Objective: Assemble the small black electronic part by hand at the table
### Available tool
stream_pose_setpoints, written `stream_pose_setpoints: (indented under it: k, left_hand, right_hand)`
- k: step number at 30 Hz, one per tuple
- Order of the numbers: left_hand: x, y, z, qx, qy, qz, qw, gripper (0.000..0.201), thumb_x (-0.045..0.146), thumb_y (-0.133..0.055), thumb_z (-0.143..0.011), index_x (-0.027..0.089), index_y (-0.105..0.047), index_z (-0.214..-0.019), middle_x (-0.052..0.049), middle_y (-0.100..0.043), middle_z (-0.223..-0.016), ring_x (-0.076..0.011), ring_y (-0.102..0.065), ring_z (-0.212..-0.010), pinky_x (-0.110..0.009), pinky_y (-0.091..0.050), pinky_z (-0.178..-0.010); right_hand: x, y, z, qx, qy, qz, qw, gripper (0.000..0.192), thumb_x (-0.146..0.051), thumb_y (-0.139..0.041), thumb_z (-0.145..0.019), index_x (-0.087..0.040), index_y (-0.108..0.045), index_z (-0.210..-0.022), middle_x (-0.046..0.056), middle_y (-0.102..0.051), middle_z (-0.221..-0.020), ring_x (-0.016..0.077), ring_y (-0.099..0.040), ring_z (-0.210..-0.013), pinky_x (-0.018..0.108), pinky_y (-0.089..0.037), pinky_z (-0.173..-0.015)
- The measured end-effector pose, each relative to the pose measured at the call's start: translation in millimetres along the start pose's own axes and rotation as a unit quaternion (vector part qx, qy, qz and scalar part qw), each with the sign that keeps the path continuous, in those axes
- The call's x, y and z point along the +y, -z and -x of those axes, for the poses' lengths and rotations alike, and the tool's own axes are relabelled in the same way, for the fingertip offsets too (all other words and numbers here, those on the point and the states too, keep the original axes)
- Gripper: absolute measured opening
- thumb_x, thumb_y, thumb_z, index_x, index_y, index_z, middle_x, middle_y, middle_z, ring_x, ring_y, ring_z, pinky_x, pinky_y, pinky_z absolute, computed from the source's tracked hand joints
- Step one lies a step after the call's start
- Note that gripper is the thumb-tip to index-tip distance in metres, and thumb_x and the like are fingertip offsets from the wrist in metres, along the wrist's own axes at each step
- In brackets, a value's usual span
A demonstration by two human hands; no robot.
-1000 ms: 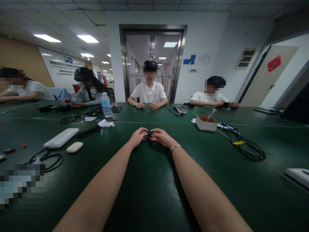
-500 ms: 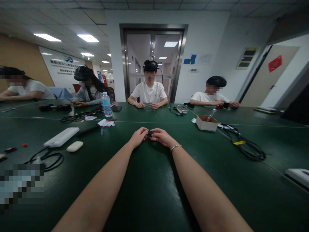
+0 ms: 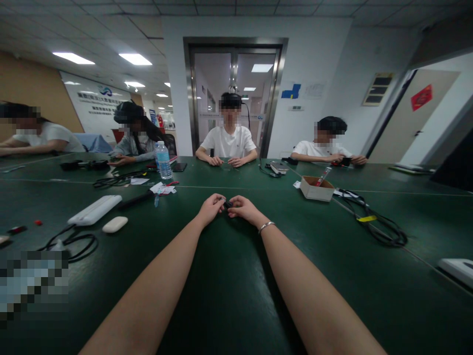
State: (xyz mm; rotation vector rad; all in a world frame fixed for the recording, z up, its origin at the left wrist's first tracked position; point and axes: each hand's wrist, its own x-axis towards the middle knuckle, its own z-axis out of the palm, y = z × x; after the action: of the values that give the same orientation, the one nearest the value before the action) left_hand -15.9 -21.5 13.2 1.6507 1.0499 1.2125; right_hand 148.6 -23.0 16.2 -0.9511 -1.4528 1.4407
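Now our hands sit a touch nearer to us than a second ago — the left hand [image 3: 211, 209] and right hand [image 3: 244, 209] both pinch a small black piece [image 3: 228, 203] between their fingertips, just above the table [image 3: 229, 296]. Its angle looks slightly turned, so we judge the fiddling goes on. A bracelet [image 3: 266, 226] circles our right wrist; a box [image 3: 316, 189] lies well off right.

Both bare forearms stretched forward, converging toward the middle. Left hand [image 3: 210, 209] curled, fingertips pinched inward. Right hand [image 3: 244, 209] likewise curled, fingertips meeting those of the left, knuckles up. Thin bracelet [image 3: 266, 226] around the right wrist. Wrists low, close to the surface.
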Motion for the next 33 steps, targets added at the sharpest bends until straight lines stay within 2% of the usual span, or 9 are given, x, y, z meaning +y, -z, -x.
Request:
stream_pose_setpoints:
  k: [8,12,15,20,28,30,33]
  left_hand:
    - [-7,0.6,-2,0.025,0.016,-0.046,0.999,0.027,0.042,-0.049,-0.078,0.015,-0.055,-0.083,0.001,-0.053,-0.061,-0.0082,-0.048,-0.049,-0.019,-0.038,-0.048]
    - [-2,1.3,0,0.043,0.019,-0.036,0.998,0.023,0.033,-0.045,-0.080,0.018,-0.057,-0.093,-0.004,-0.060,-0.085,-0.0096,-0.054,-0.059,-0.019,-0.039,-0.048]
    - [3,2.3,2,0.041,-0.017,-0.028,0.999,0.027,0.023,-0.050,-0.075,0.019,-0.057,-0.101,-0.006,-0.061,-0.099,-0.0113,-0.056,-0.069,-0.019,-0.041,-0.053]
    - [5,3.9,4,0.057,-0.057,-0.076,0.994,0.024,0.031,-0.054,-0.075,0.017,-0.061,-0.094,-0.006,-0.063,-0.092,-0.0138,-0.056,-0.072,-0.023,-0.043,-0.061]
    - [2,4.4,1,0.092,-0.029,-0.120,0.988,0.035,0.050,-0.058,-0.070,0.017,-0.062,-0.078,-0.004,-0.063,-0.073,-0.0158,-0.055,-0.068,-0.025,-0.040,-0.059]
    - [1,3.9,1,0.105,-0.026,-0.138,0.985,0.037,0.053,-0.058,-0.069,0.017,-0.062,-0.076,-0.003,-0.062,-0.072,-0.0155,-0.055,-0.067,-0.024,-0.039,-0.058]
    - [-1,3.1,-1,0.106,-0.025,-0.145,0.983,0.036,0.053,-0.058,-0.069,0.017,-0.061,-0.075,-0.003,-0.062,-0.073,-0.0145,-0.056,-0.065,-0.024,-0.040,-0.058]
  right_hand:
    - [0,-1,1,0.008,0.002,0.010,1.000,0.033,0.000,-0.068,-0.065,-0.015,-0.048,-0.085,-0.003,-0.059,-0.065,0.0104,-0.064,-0.053,0.017,-0.055,-0.051]
    - [-1,-1,1,0.005,0.000,0.009,1.000,0.032,0.001,-0.067,-0.066,-0.014,-0.047,-0.086,-0.003,-0.059,-0.064,0.0106,-0.064,-0.053,0.017,-0.055,-0.051]
    - [-2,-1,2,0.009,-0.002,0.010,1.000,0.031,0.001,-0.067,-0.066,-0.014,-0.048,-0.086,-0.004,-0.058,-0.063,0.0109,-0.064,-0.053,0.016,-0.055,-0.050]
    - [-2,-1,1,0.011,-0.002,0.012,1.000,0.032,0.002,-0.067,-0.066,-0.015,-0.048,-0.085,-0.004,-0.058,-0.063,0.0108,-0.064,-0.053,0.017,-0.055,-0.051]
    - [-2,-2,2,0.004,0.018,0.027,0.999,0.034,0.001,-0.068,-0.062,-0.015,-0.048,-0.084,-0.005,-0.056,-0.063,0.0108,-0.063,-0.052,0.020,-0.055,-0.051]
    - [-2,-3,2,0.007,0.025,0.052,0.998,0.033,0.000,-0.067,-0.062,-0.016,-0.048,-0.084,-0.006,-0.054,-0.061,0.0095,-0.061,-0.049,0.018,-0.053,-0.047]
    - [-1,-3,0,0.026,0.027,0.137,0.990,0.032,-0.004,-0.068,-0.063,-0.017,-0.049,-0.085,-0.009,-0.050,-0.055,0.0058,-0.049,-0.037,0.015,-0.040,-0.035]
